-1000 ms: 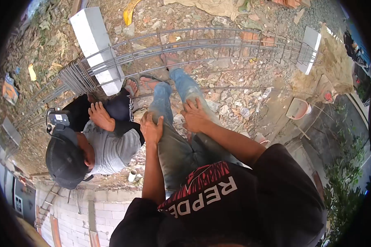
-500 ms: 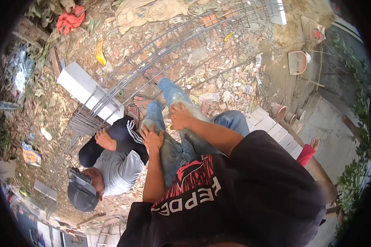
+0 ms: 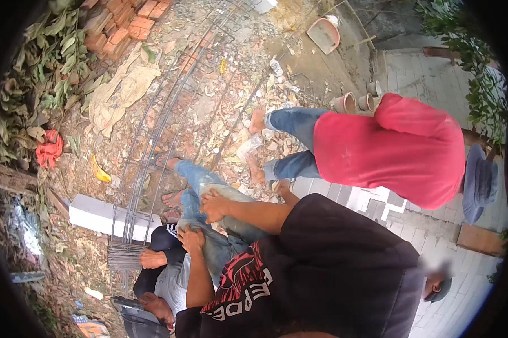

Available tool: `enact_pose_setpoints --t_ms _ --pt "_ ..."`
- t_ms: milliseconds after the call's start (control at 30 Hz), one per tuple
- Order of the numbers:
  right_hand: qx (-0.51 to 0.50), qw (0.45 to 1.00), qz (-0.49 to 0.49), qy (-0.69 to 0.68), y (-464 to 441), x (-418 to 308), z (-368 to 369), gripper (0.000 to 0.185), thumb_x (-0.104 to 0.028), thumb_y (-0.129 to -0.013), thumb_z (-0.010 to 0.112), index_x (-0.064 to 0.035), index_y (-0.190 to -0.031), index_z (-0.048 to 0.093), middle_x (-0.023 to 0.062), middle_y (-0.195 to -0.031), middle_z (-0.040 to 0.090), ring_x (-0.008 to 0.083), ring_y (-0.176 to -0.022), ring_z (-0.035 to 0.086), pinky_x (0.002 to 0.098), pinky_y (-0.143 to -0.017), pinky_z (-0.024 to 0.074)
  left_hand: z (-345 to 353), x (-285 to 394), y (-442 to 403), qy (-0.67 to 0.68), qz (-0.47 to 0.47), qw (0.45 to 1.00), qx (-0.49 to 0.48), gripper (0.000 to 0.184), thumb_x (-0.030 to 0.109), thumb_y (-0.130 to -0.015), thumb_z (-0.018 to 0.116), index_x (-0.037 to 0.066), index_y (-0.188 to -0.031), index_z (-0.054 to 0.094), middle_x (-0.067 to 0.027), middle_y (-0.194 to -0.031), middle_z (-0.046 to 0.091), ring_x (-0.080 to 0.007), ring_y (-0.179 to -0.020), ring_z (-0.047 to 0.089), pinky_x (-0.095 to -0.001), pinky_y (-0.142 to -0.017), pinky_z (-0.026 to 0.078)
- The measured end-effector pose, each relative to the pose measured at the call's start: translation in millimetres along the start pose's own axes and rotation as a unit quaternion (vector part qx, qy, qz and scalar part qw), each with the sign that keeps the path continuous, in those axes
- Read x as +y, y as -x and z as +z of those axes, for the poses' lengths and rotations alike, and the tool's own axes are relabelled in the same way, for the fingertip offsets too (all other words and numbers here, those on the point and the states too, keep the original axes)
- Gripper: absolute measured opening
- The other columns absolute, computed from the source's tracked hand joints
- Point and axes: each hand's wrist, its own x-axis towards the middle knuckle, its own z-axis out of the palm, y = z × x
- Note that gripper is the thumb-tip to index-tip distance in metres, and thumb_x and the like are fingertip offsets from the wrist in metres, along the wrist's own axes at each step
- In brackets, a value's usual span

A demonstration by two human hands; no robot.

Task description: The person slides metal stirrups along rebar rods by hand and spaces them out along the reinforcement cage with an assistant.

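My left hand [image 3: 192,240] rests on the knee of my faded blue jeans [image 3: 200,180], fingers spread over the cloth. Beside it, my right hand [image 3: 214,206] lies on the other knee, its fingers apart too. Neither hand holds anything. My bare feet in flip-flops stand on rubble next to a long steel rebar cage [image 3: 166,124]. One end of the cage lies over a white block [image 3: 104,216]. Close by my left arm, a crouching co-worker in a grey shirt [image 3: 169,284] has a hand [image 3: 152,259] at a bundle of thin steel ties [image 3: 124,256].
On the right, another co-worker in a red shirt [image 3: 389,149] bends over pale blocks [image 3: 372,197]. Buckets [image 3: 344,103] and a dustpan-shaped scoop [image 3: 324,36] stand behind. Stacked bricks [image 3: 127,31], a tan cloth [image 3: 118,93] and a banana-yellow object [image 3: 100,169] lie on the left.
My view has swung to the right, and the surroundings have shifted left and down. The red-shirted co-worker, earlier only an arm at the edge, is now in view. My hands stay on my knees.
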Motion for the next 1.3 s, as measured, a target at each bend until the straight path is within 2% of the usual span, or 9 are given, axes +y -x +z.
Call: enact_pose_setpoints --t_ms 267,467,667,800,867,967,1033,1133,1300 --pt "0.037 0.997 0.012 -0.065 27 17 21 0.068 -0.052 -0.087 0.075 -0.0190 -0.146 0.065 0.0129 -0.163 0.048 0.0364 -0.163 0.019 0.0702 -0.128 0.0047 32 -11 -2 -0.058 0.029 0.998 -0.009 0.061 0.040 -0.098 0.067 0.018 -0.153 0.053 -0.0171 -0.170 0.029 -0.0430 -0.153 0.033 -0.0565 -0.116 0.046" --pt "0.020 0.989 0.109 -0.093 45 72 52 0.075 -0.055 -0.087 0.073 -0.0168 -0.150 0.060 0.0130 -0.166 0.042 0.0379 -0.163 0.017 0.0801 -0.121 0.0153 26 -9 -10 -0.095 0.040 0.995 -0.004 0.058 0.038 -0.097 0.065 0.019 -0.151 0.054 -0.0201 -0.168 0.033 -0.0462 -0.149 0.038 -0.0554 -0.115 0.046" --pt "-0.023 0.984 0.109 -0.142 69 93 97 0.081 -0.055 -0.087 0.072 -0.0150 -0.156 0.053 0.0150 -0.167 0.040 0.0395 -0.163 0.017 0.0825 -0.118 0.0178 37 6 -10 -0.153 0.064 0.986 0.006 0.055 0.037 -0.097 0.065 0.019 -0.148 0.056 -0.0189 -0.167 0.035 -0.0461 -0.148 0.040 -0.0558 -0.113 0.048" --pt "-0.015 0.986 0.109 -0.129 80 104 126 0.077 -0.055 -0.089 0.072 -0.0165 -0.154 0.057 0.0164 -0.166 0.043 0.0396 -0.162 0.018 0.0852 -0.116 0.0141 56 32 2 -0.177 0.039 0.983 0.016 0.053 0.038 -0.097 0.066 0.020 -0.146 0.058 -0.0154 -0.164 0.039 -0.0432 -0.146 0.042 -0.0567 -0.111 0.049" --pt "0.004 0.977 0.112 -0.181 79 126 153 0.071 -0.052 -0.088 0.071 -0.0155 -0.148 0.063 0.0148 -0.162 0.049 0.0389 -0.160 0.026 0.0874 -0.113 0.0174 63 38 7 -0.190 0.029 0.981 0.032 0.053 0.039 -0.097 0.066 0.020 -0.146 0.058 -0.0150 -0.163 0.040 -0.0428 -0.146 0.042 -0.0566 -0.110 0.050" --pt "-0.021 0.971 0.118 -0.207 85 167 192 0.069 -0.051 -0.088 0.072 -0.0146 -0.146 0.065 0.0149 -0.162 0.049 0.0365 -0.160 0.027 0.0866 -0.114 0.0173 78 54 16 -0.190 0.023 0.980 0.060 0.054 0.039 -0.097 0.066 0.017 -0.145 0.058 -0.0152 -0.162 0.040 -0.0436 -0.145 0.042 -0.0574 -0.110 0.050" --pt "-0.015 0.976 0.121 -0.178 105 198 184 0.068 -0.050 -0.089 0.072 -0.0146 -0.146 0.064 0.0129 -0.163 0.048 0.0347 -0.160 0.027 0.0845 -0.116 0.0178 100 71 20 -0.183 0.029 0.979 0.086 0.055 0.039 -0.096 0.067 0.014 -0.144 0.058 -0.0152 -0.162 0.040 -0.0444 -0.146 0.041 -0.0589 -0.110 0.049" --pt "0.025 0.972 0.108 -0.205 125 234 209 0.067 -0.052 -0.091 0.071 -0.0161 -0.147 0.062 0.0079 -0.164 0.046 0.0318 -0.162 0.023 0.0811 -0.119 0.0183 136 115 38 -0.237 -0.027 0.964 0.115 0.057 0.040 -0.094 0.069 0.012 -0.143 0.059 -0.0154 -0.162 0.040 -0.0461 -0.146 0.040 -0.0603 -0.109 0.048" --pt "0.037 0.977 0.082 -0.194 150 280 230 0.064 -0.051 -0.092 0.072 -0.0181 -0.146 0.061 0.0025 -0.165 0.045 0.0280 -0.162 0.021 0.0770 -0.122 0.0190 188 135 56 -0.194 -0.064 0.971 0.121 0.062 0.044 -0.090 0.074 0.014 -0.143 0.061 -0.0154 -0.167 0.034 -0.0477 -0.156 0.024 -0.0682 -0.113 0.040"
